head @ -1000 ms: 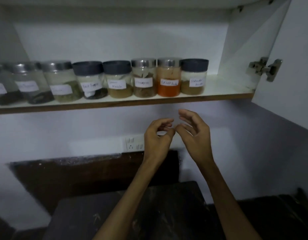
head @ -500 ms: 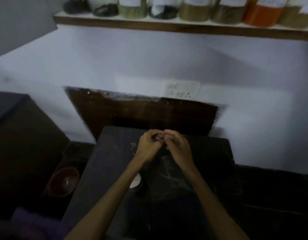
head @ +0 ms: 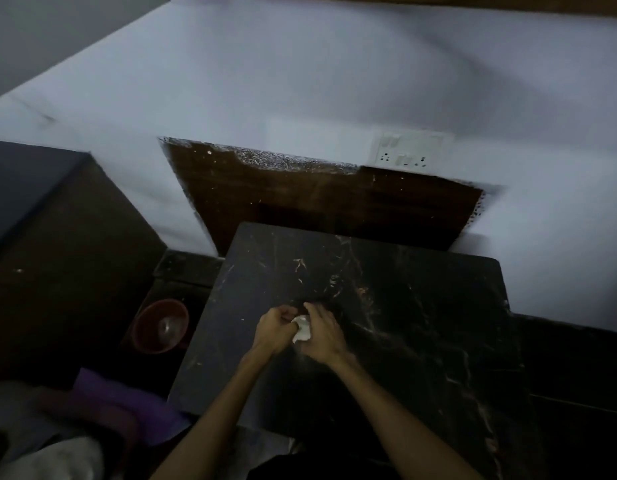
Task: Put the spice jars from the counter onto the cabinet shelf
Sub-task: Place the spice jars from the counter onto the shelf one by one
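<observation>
No spice jar shows now. Only the brown front edge of the cabinet shelf (head: 508, 1) crosses the top of the frame. Both hands meet low over the black marble counter (head: 421, 323). A small white crumpled-looking thing (head: 302, 329) lies between them. My left hand (head: 277, 329) has its fingers curled against the thing's left side. My right hand (head: 326, 336) lies over its right side with the fingers reaching forward. Part of the white thing is hidden under the hands, so what it is cannot be told.
A reddish bowl (head: 161, 327) sits on a lower dark ledge left of the counter. A purple cloth (head: 127, 407) lies below it. A dark cabinet (head: 40, 237) stands at the left. A wall socket plate (head: 409, 154) and a brown wood panel (head: 317, 202) are behind the counter.
The view has swung down from the shelf of jars to the counter. Both hands dropped from below the shelf to the counter and closed in on the white thing.
</observation>
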